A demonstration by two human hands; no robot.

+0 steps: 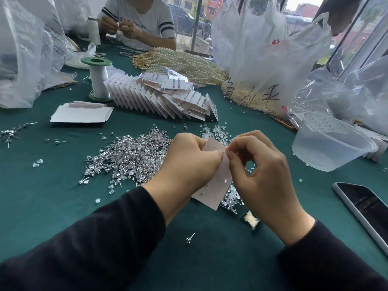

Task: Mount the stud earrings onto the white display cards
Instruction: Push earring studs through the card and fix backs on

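fingers (235, 151) of the right hand (264, 173) pinch a stud earring (223, 152) against the white display card (212, 147), post seemingly pointing left into it; left hand (189, 164) grips that card, long axis slanting away; loose studs (130, 158) lie left.

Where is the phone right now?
Head view: the phone lies screen up on the green table at the frame's right edge, right of the right hand and nearer the wearer than the clear plastic bowl.
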